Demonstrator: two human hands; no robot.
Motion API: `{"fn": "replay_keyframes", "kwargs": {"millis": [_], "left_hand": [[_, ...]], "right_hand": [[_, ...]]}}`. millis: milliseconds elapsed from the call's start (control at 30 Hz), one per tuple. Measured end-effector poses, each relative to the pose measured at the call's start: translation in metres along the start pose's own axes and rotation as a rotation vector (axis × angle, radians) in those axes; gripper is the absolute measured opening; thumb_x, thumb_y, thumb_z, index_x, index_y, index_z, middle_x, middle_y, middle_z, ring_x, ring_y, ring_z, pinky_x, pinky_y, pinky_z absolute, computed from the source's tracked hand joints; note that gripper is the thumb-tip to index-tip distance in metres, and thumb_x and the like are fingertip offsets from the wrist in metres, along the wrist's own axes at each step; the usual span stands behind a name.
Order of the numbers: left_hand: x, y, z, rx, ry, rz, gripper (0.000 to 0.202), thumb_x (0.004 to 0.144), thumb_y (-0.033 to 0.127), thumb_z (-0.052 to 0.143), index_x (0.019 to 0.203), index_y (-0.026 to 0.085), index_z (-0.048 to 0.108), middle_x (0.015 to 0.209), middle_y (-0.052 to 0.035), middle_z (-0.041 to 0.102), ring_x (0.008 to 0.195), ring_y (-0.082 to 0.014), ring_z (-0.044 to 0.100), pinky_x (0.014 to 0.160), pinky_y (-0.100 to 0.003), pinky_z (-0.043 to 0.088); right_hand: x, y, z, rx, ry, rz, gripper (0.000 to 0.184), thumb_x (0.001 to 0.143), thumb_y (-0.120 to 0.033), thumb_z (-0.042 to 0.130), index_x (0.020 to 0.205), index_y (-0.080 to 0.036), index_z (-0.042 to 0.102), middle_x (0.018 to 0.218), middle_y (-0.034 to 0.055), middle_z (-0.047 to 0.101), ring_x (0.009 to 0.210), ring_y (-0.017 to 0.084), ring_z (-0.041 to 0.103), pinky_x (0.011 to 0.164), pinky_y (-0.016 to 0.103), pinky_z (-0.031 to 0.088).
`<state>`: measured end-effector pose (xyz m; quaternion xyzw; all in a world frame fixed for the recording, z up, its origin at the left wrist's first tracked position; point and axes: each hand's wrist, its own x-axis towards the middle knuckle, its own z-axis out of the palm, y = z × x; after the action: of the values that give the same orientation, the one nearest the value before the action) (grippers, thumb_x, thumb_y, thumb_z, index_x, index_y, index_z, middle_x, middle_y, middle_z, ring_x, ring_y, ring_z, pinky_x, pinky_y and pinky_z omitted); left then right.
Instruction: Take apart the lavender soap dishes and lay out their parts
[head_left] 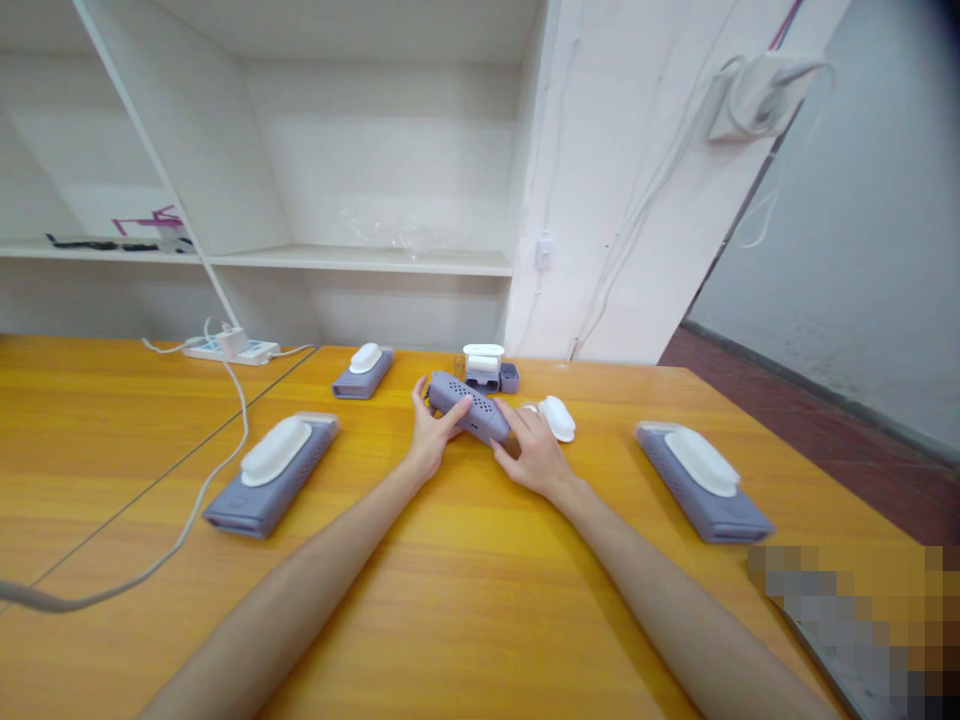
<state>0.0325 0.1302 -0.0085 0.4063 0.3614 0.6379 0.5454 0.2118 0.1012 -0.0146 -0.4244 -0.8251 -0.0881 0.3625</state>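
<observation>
My left hand point(433, 432) grips one end of a grey-purple plastic device point(469, 405) with rows of small round holes, its thumb lying on the top face. The fingers of my right hand point(536, 450) close round the other end. The device is held tilted, its right end lower, above the wooden table. Just beyond my right hand lies a white oval piece point(557, 418), and a smaller white part beside it is partly hidden by the fingers. Behind the device stand a grey-purple holder with white rounded parts point(484, 358) and a small grey-purple box point(509, 378).
Similar grey-purple devices with white oval tops lie at left point(274, 475), back left point(364, 371) and right point(705, 482). A power strip point(232, 347) trails a white cable across the table's left side. Shelves point(360, 260) rise behind. A blurred-out patch point(862, 630) covers the lower right corner.
</observation>
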Motion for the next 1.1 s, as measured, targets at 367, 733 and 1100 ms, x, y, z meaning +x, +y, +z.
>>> {"fn": "replay_keyframes", "kwargs": {"millis": [367, 733, 1100], "left_hand": [[0.000, -0.001, -0.002, 0.037, -0.035, -0.001, 0.070, 0.065, 0.036, 0.077, 0.121, 0.033, 0.035, 0.126, -0.0074, 0.049, 0.113, -0.0241, 0.052, 0.076, -0.032, 0.056], [0.003, -0.002, -0.003, -0.058, -0.026, -0.040, 0.065, 0.061, 0.034, 0.079, 0.112, 0.030, 0.038, 0.111, -0.0030, 0.055, 0.099, -0.0190, 0.059, 0.079, -0.040, 0.055], [0.003, -0.002, -0.001, -0.037, -0.013, -0.033, 0.061, 0.060, 0.033, 0.080, 0.105, 0.027, 0.039, 0.103, -0.0017, 0.054, 0.091, -0.0163, 0.061, 0.076, -0.040, 0.056]], "right_hand": [[0.003, -0.005, -0.003, -0.049, 0.003, 0.036, 0.056, 0.079, -0.028, 0.055, 0.132, -0.017, 0.044, 0.102, 0.0108, 0.059, 0.095, 0.028, 0.049, 0.086, 0.044, 0.039], [0.005, -0.009, 0.002, -0.056, 0.011, 0.003, 0.055, 0.078, -0.025, 0.055, 0.132, -0.015, 0.045, 0.095, 0.0096, 0.056, 0.091, 0.026, 0.048, 0.083, 0.041, 0.039], [0.005, -0.012, 0.006, -0.103, 0.016, -0.062, 0.053, 0.077, -0.025, 0.054, 0.128, -0.012, 0.048, 0.092, 0.0104, 0.055, 0.088, 0.025, 0.047, 0.079, 0.038, 0.040]]}}
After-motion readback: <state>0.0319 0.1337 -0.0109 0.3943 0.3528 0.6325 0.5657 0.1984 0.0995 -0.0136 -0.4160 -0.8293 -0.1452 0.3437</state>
